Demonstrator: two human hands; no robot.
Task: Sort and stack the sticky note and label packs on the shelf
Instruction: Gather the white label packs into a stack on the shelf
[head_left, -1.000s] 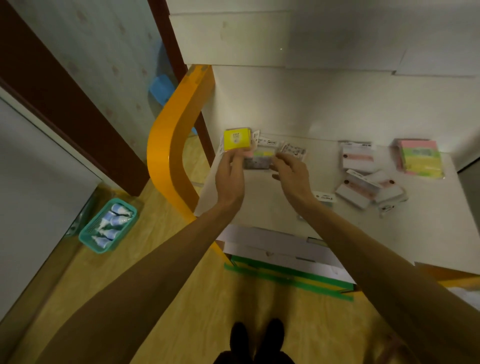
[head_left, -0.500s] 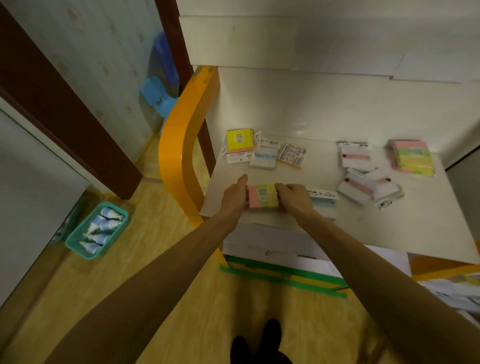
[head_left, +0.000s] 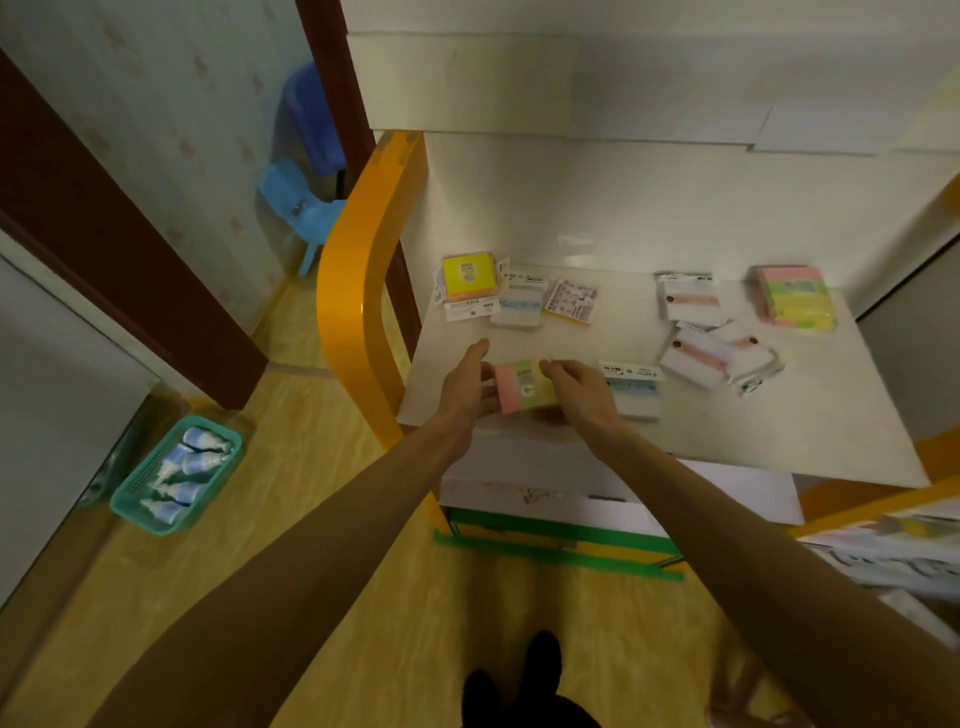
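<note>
Dim room, white shelf unit with orange frame, wood-look floor.

Landmark is the curved orange side panel (head_left: 358, 291) of the shelf unit: right of it, white shelf board (head_left: 753, 415) with white back panel (head_left: 649, 202) and a white upper board above. Below the board, white boxes and a green-edged lower shelf (head_left: 561, 535). Left of the panel, yellow wood-look floor (head_left: 322, 561), pale patterned wallpaper wall (head_left: 171, 119), dark brown door frame (head_left: 130, 275). Behind the panel, a blue plastic chair (head_left: 301, 192) beside a dark brown post. Far left on the floor, a teal basket (head_left: 176, 480) holding small white-and-blue bottles, next to a grey-white surface. Light is low and warm; faint glare on the shelf board.
</note>
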